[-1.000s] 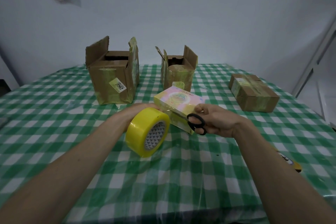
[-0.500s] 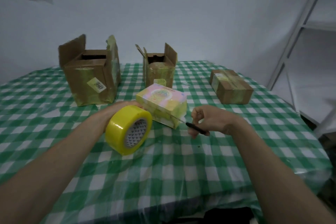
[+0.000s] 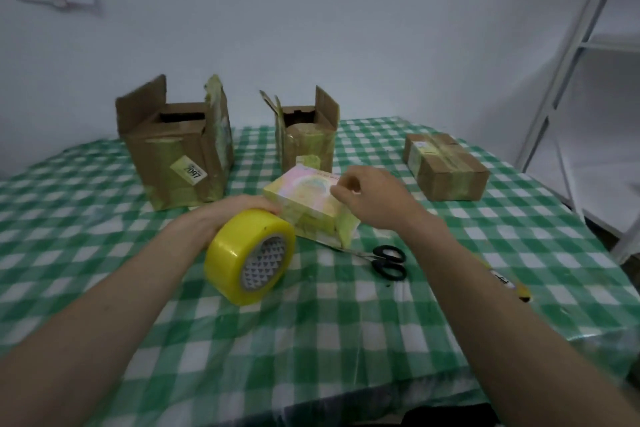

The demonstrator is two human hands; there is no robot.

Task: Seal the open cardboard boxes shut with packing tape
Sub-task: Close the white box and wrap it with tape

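Left hand [image 3: 239,208] fingers hidden behind tape roll [image 3: 250,256]; scissors [image 3: 381,258] blades partly under pastel box [image 3: 311,206].

yellow tape roll [image 3: 250,256] on edge | two brown boxes [image 3: 180,152] [image 3: 306,135] flaps open; upright

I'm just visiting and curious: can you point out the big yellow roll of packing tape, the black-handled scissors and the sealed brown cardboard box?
Yellow roll of packing tape [image 3: 239,253], head view, outer yellow band.
Black-handled scissors [image 3: 389,262], head view, finger loops.
Sealed brown cardboard box [image 3: 446,166], head view, taped top.

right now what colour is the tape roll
Yellow, seen in the head view: the tape roll.
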